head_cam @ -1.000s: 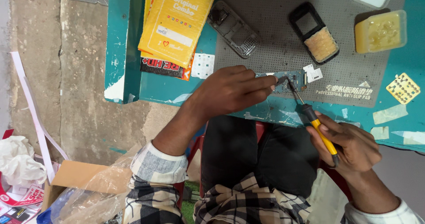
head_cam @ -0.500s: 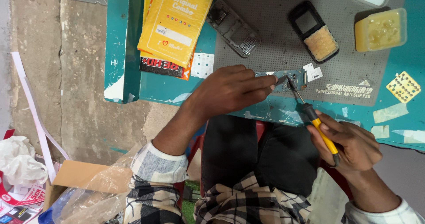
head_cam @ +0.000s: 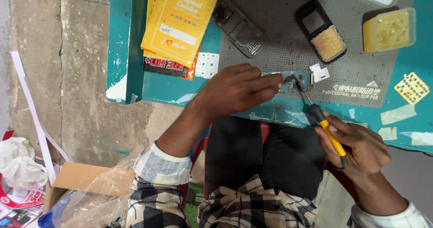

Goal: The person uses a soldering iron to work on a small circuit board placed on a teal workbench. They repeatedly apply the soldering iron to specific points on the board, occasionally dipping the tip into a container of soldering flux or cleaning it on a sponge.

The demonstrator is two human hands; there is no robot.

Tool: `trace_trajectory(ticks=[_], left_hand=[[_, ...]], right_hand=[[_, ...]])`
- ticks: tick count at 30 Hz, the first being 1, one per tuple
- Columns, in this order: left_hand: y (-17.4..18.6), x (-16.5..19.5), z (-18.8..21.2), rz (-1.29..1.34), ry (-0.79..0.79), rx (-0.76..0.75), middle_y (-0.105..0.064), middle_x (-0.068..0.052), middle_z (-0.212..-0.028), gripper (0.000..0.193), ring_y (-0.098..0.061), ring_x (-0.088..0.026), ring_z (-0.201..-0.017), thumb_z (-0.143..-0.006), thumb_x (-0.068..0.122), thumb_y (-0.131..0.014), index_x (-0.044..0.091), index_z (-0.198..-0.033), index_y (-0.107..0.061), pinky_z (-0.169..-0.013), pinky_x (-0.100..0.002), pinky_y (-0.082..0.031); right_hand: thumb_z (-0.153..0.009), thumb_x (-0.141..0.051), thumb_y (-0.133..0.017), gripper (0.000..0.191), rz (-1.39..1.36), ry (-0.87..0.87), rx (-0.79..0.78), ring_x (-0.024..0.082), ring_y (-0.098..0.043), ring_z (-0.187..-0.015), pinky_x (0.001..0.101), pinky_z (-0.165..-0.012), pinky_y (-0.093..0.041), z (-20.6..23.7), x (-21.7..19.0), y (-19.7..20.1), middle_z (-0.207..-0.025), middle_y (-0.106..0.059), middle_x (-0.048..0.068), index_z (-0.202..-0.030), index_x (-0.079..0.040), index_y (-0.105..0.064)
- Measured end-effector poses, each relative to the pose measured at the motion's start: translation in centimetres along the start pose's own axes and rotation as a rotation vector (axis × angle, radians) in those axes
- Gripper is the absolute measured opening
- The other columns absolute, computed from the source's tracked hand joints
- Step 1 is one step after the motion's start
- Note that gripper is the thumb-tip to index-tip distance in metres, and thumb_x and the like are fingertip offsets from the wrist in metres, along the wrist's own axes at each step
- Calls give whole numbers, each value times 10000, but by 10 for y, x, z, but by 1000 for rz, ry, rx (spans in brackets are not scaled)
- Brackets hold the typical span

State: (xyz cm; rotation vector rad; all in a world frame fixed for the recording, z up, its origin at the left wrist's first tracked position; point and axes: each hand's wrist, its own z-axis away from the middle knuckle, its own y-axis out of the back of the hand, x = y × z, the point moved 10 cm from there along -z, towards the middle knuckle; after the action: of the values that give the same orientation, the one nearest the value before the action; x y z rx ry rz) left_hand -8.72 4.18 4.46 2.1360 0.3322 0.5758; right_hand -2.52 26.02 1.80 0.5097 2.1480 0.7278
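A phone-repair workshop — scuffed teal surface; grey perforated anti-slip mat; gutted grey phone shell; small blue circuit board.

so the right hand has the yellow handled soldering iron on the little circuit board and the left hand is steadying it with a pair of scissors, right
Not quite. The head view shows the left hand steadying the small circuit board with thin metal tweezers, not scissors. The rest holds: the right hand holds the yellow-handled soldering iron, its tip on the board.
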Motion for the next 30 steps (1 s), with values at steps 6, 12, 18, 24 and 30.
trace_trajectory(ticks=[6, 12, 18, 24, 30], left_hand=[[3, 0, 1, 18, 0, 6, -651, -13, -1343, 190, -642, -179, -890, -947, 122, -744, 99, -1114, -656, -772, -334, -531], [3, 0, 0, 30, -4, 18, -662, -2, -1330, 159, -635, -167, -865, -979, 130, -751, 99, -1099, -652, -746, -327, -523], [5, -1, 1, 39, 2, 21, -662, -12, -1334, 161, -638, -169, -878, -978, 131, -736, 91, -1117, -666, -755, -330, -520], [8, -2, 1, 50, 14, 29, -660, -18, -1345, 186, -637, -167, -887, -970, 125, -735, 89, -1142, -674, -763, -330, -517], [11, -3, 1, 29, 37, 55, -668, -18, -1332, 156, -634, -162, -874, -960, 101, -751, 89, -1106, -697, -756, -325, -519]], right_hand=[[-908, -10, -862, 304, -7, 11, 6, 308, -785, -907, 319, -655, -622, 0, 0, 0, -991, -739, 303, -851, 19, -564], [-897, -17, -865, 306, 5, 13, -5, 307, -785, -908, 305, -629, -616, -1, -1, -1, -970, -741, 301, -839, 18, -567], [-894, -26, -868, 310, 2, 11, -6, 305, -783, -906, 302, -623, -611, -3, -2, -1, -970, -740, 303, -841, 21, -567], [-893, -25, -869, 302, -3, 4, -14, 319, -784, -928, 304, -626, -612, -4, -3, -1, -961, -738, 295, -851, 19, -573], [-906, -20, -865, 308, -21, 15, -7, 306, -786, -901, 306, -631, -611, -4, -3, -1, -985, -739, 304, -859, 14, -563]])
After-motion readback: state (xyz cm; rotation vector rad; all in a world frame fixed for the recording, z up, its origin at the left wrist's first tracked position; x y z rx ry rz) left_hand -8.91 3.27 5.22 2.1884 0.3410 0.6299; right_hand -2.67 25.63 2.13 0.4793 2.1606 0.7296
